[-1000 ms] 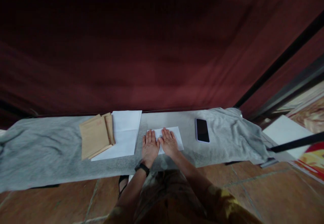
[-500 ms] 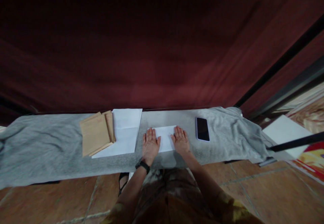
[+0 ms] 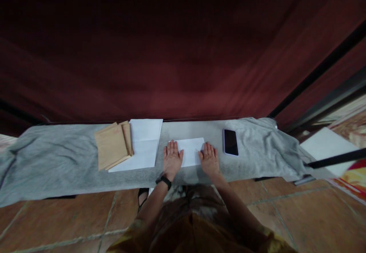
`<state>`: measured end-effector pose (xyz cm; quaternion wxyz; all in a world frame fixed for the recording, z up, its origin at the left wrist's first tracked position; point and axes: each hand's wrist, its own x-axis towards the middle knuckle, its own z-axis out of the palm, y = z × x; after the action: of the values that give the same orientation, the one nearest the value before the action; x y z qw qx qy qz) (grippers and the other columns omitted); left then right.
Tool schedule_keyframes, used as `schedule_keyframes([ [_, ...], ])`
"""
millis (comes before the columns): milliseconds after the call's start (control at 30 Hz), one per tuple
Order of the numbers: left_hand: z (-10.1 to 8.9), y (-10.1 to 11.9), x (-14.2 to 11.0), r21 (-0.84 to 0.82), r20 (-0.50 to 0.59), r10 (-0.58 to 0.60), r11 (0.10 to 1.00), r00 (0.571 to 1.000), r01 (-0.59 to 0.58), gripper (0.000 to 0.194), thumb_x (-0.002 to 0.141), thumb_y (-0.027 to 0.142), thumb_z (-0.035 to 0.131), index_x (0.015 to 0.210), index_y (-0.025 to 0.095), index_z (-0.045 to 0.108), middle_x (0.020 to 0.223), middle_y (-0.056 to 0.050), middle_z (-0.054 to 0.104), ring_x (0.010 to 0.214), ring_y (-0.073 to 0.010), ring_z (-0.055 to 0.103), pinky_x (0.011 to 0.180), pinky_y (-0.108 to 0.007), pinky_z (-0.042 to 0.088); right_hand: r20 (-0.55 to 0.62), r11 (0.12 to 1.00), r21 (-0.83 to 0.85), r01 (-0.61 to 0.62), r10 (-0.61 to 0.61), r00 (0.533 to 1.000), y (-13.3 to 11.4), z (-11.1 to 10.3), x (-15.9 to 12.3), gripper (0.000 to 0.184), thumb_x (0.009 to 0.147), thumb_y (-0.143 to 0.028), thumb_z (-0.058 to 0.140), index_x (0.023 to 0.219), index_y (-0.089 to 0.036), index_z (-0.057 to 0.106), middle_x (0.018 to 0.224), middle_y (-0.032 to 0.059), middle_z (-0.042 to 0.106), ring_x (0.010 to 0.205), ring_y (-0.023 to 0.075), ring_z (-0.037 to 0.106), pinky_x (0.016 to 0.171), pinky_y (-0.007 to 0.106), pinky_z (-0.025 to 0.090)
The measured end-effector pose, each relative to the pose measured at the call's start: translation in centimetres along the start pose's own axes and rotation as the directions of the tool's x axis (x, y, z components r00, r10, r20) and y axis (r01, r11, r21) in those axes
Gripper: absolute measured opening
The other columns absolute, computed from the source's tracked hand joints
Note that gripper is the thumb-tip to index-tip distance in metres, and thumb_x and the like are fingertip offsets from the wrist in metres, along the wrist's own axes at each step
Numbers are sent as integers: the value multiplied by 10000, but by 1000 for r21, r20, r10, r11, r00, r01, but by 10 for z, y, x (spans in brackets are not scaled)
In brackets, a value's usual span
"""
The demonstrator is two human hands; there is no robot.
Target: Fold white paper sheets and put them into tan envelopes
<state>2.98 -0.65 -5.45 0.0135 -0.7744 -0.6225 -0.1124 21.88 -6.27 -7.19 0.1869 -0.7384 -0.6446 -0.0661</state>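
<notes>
A small white sheet of paper [image 3: 191, 152], apparently folded, lies flat on the grey cloth in front of me. My left hand [image 3: 173, 157] rests palm down over its left edge, fingers stretched out and pointing away from me. Over the right edge lies my right hand [image 3: 210, 161], also flat with its fingers extended. Neither hand grips anything; both press or rest on the surface. A dark band circles my left wrist. Parts of the paper under the palms are hidden.
Larger white sheets [image 3: 145, 146] lie to the left, partly under a stack of brown paper envelopes [image 3: 111, 146]. A phone [image 3: 230, 142] sits right of my right hand. Grey cloth [image 3: 63, 165] covers the narrow table. A dark red curtain [image 3: 183, 74] hangs behind it.
My right hand has shifted slightly right, towards the paper's right edge, so more of the sheet shows between my hands. The whole view has moved a little.
</notes>
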Motion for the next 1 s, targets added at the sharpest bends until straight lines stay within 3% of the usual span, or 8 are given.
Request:
schedule_keyframes([
  [200, -2, 1, -1, -2, 19, -2, 1000, 1000, 2, 631, 1039, 401, 321, 1568, 59, 352, 1637, -186, 355, 1554, -279, 265, 1274, -482, 200, 45, 984, 96, 152, -157, 987, -39, -3, -17, 559, 1079, -376, 343, 1560, -99, 408, 1605, 167, 415, 1483, 296, 396, 1220, 505, 279],
  [300, -4, 1, -2, -1, 39, 0, 1000, 999, 0, 632, 1042, 398, 313, 1558, 37, 363, 1641, -194, 343, 1559, -291, 246, 1273, -490, 200, 49, 972, 123, 199, -206, 977, -46, -1, -26, 543, 1074, -349, 374, 1554, -98, 416, 1592, 170, 437, 1482, 285, 399, 1224, 495, 279],
  [533, -2, -1, -3, -31, 20, 6, 999, 1000, -5, 630, 1042, 403, 321, 1567, 57, 351, 1628, -186, 372, 1558, -277, 254, 1269, -500, 211, 24, 975, 85, 206, -209, 978, -28, -7, -29, 534, 1071, -331, 377, 1551, -102, 419, 1583, 184, 446, 1466, 300, 422, 1198, 507, 311],
  [767, -3, -2, -4, -33, 25, 3, 999, 1000, -2, 630, 1048, 404, 320, 1567, 49, 353, 1636, -178, 354, 1561, -278, 243, 1275, -489, 204, 12, 991, 30, 132, -132, 991, -4, -13, -34, 551, 1074, -329, 334, 1563, -81, 391, 1570, 188, 465, 1453, 304, 430, 1190, 508, 305],
  [1000, -6, -10, -20, 4, -6, -27, 1000, 1000, 27, 584, 1055, 339, 286, 1559, 59, 376, 1625, -155, 374, 1543, -262, 295, 1265, -475, 247, -15, 992, -14, 129, -129, 992, 8, -14, -37, 564, 1070, -353, 360, 1552, -62, 405, 1555, 181, 488, 1415, 325, 465, 1179, 500, 307],
])
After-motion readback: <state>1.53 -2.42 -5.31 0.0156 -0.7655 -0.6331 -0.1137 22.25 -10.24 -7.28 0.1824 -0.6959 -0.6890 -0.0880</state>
